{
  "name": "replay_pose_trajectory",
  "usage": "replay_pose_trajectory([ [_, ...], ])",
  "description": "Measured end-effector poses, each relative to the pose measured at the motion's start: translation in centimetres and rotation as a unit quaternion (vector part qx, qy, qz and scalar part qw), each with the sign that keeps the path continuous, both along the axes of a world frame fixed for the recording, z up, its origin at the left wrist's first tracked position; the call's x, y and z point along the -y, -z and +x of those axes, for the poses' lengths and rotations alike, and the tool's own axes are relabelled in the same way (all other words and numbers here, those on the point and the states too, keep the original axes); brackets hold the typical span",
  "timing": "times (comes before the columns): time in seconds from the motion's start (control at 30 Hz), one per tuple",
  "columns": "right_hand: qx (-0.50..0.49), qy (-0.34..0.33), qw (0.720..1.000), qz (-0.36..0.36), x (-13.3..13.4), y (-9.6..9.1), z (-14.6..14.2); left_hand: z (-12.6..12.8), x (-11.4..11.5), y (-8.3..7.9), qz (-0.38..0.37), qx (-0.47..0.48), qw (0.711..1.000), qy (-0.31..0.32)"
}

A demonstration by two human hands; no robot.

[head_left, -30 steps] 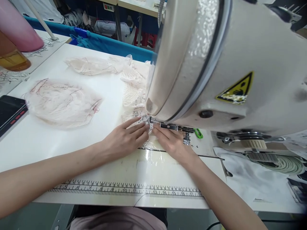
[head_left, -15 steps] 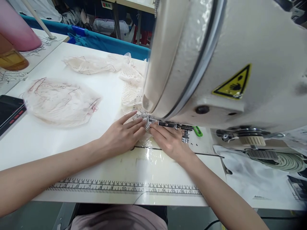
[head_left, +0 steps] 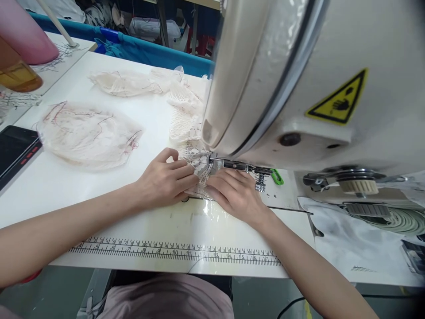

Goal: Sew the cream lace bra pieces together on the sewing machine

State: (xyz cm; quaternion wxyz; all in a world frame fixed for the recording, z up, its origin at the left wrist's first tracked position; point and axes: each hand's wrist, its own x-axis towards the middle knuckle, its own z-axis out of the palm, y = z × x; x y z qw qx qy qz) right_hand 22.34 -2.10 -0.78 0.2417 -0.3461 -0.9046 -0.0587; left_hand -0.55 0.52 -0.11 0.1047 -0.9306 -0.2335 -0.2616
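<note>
White lace fabric lies under the head of a sewing machine, its scalloped edge close to the needle area. At the left of that spot, my left hand has its fingers curled in and pinches the lace edge, knuckles up. Across from it, my right hand bends its fingers onto the lace, just in front of the metal presser-foot parts. Its fingertips are partly hidden. More of the lace trails back behind the needle, bunched on the table.
A sheer pale piece with red threads lies at left, beside a black phone-like device. Pink thread cone stands at the far left. A printed ruler runs along the table's front edge. A green clip-like item sits right of the needle.
My left fingers, stretched flat over the lace before, have curled in and drawn slightly back. My right fingers have bent more. The camera view has shifted slightly.
</note>
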Motion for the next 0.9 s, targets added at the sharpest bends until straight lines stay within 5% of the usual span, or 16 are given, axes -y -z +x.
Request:
replay_pose_trajectory([
  [0.57,-0.076,-0.111,0.990,0.045,0.4,-0.2,-0.8,0.2,0.6,-0.9,0.136,0.003,0.988,0.077],
  [0.9,-0.033,-0.096,0.994,0.046,0.9,-0.7,-0.8,0.2,0.5,0.7,-0.049,-0.048,0.998,0.016],
])
